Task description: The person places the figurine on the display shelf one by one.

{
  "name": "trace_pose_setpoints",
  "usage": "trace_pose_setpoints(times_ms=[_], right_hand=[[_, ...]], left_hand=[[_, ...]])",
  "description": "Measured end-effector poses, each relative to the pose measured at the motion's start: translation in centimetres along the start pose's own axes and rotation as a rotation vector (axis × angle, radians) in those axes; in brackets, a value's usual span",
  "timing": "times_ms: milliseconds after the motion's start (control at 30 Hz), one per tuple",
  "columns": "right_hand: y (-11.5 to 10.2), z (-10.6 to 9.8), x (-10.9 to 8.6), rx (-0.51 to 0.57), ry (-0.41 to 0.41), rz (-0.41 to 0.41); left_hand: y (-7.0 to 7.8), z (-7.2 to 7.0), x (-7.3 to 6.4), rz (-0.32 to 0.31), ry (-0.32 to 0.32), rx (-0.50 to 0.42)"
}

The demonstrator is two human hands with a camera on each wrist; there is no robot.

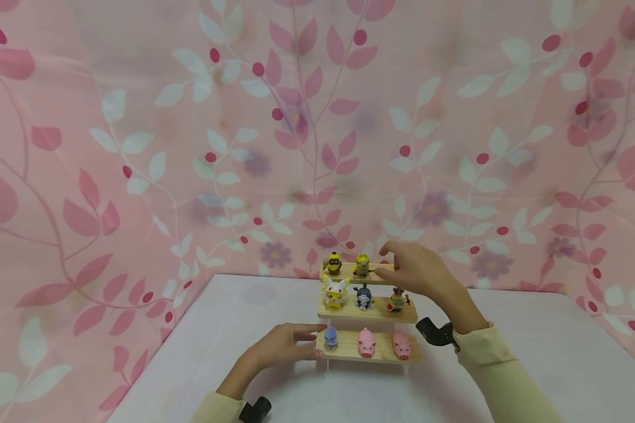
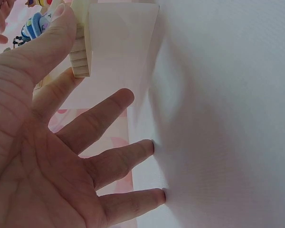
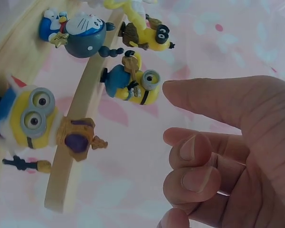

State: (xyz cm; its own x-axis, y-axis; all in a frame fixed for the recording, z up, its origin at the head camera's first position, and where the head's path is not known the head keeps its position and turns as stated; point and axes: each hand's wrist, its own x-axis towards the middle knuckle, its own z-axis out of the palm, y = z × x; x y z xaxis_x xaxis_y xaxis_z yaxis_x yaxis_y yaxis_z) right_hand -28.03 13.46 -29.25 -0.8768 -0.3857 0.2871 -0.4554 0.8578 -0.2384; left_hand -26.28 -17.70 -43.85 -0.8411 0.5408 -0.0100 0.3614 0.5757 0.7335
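Note:
A three-tier display shelf (image 1: 348, 348) has wooden boards on clear supports. My left hand (image 1: 280, 345) pinches the left end of the bottom board between thumb and forefinger; its other fingers (image 2: 118, 164) are spread. Beside it stands a small blue figurine (image 1: 330, 339). At the right of the top board is my right hand (image 1: 420, 269), thumb and fingers apart, holding nothing. A guitar-carrying Minion figurine (image 3: 145, 86) stands nearest its thumb, not touching it. Another Minion figurine (image 1: 334, 264) is to the left. The right hand hides the top board's right end.
On the middle board stand a white-and-yellow figurine (image 1: 335, 292), a dark-blue cat figurine (image 1: 364, 298) and a crowned Minion figurine (image 3: 38, 114). Two pink pigs (image 1: 367, 343) sit on the bottom board. Behind the white table (image 1: 201, 329) hangs a pink floral cloth (image 1: 317, 147).

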Motion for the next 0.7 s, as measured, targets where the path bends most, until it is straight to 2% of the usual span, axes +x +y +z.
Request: trace_pose_setpoints(times_ms=[400, 700], right_hand=[[0.1, -0.6, -3.1, -0.007, 0.083, -0.026], [1.3, -0.6, -5.1, -0.05, 0.105, -0.013]], left_hand=[[0.0, 0.0, -0.1, 0.016, 0.003, -0.009], [-0.2, 0.0, 0.0, 0.033, -0.002, -0.011]])
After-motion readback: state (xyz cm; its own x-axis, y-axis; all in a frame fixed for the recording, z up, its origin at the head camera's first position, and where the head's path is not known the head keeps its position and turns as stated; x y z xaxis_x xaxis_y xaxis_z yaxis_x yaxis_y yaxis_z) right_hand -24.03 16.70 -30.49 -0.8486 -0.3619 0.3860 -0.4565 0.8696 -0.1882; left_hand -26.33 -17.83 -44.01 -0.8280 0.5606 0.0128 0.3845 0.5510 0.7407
